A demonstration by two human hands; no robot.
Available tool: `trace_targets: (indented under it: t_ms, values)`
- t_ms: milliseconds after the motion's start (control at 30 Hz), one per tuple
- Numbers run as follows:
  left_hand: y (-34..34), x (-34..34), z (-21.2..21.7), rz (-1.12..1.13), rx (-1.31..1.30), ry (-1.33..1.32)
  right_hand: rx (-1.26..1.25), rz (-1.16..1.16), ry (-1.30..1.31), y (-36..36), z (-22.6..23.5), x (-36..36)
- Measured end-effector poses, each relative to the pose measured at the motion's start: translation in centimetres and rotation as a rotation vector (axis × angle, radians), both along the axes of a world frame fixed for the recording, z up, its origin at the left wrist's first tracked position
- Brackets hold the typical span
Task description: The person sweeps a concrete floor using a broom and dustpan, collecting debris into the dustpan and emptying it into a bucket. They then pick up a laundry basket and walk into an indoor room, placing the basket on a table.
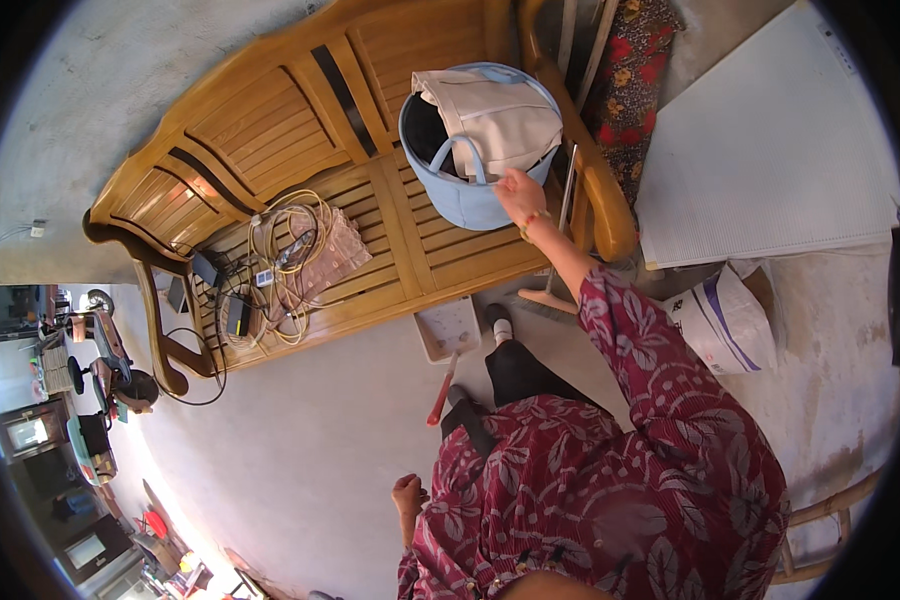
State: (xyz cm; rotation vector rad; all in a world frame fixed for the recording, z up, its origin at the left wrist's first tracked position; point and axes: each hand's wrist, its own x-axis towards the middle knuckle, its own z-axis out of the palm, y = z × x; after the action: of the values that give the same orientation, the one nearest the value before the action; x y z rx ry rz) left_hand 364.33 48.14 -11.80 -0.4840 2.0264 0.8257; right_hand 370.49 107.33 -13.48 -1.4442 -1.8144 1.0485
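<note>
A soft light-blue laundry basket (465, 203) with loop handles stands on the slatted seat of a wooden bench (400, 225). Beige cloth (505, 120) is heaped in it and folds over the far rim; something black (425, 130) lies beside the cloth. My right arm reaches forward, and my right hand (521, 198) is at the basket's near rim, by the front handle and the cloth. Its fingers are bent and slightly apart; whether they touch the cloth or the rim is unclear. My left hand (408, 492) hangs low at my side, fingers curled, with nothing visible in it.
Coiled yellow cable (300, 240), black adapters and a patterned cloth (338, 255) lie on the bench's left part. A white dustpan (448, 330) with a red handle and a broom (550, 297) are by my feet. At right are a white sack (715, 325) and a large white panel (770, 150).
</note>
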Motion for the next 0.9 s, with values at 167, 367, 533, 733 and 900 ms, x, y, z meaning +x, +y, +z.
trace_targets:
  t_ms: [167,367,533,733,900]
  values:
    - [7.6,2.2,2.6,0.037,0.082,-0.028,-0.040,0.080,-0.370,4.9,-2.0,-4.9]
    - [10.9,3.3,2.6,0.068,0.110,-0.001,0.388,0.541,-0.063,1.0,-0.7,-4.3]
    - [10.8,3.3,1.9,0.086,0.070,-0.024,-0.002,0.519,-0.068,-0.1,1.0,-1.2]
    - [10.3,3.2,1.2,0.042,-0.035,-0.034,0.052,0.537,-0.041,-0.2,1.8,4.9]
    - [11.9,1.8,1.5,-0.012,-0.020,-0.041,-0.004,0.697,-0.107,0.4,2.4,6.9]
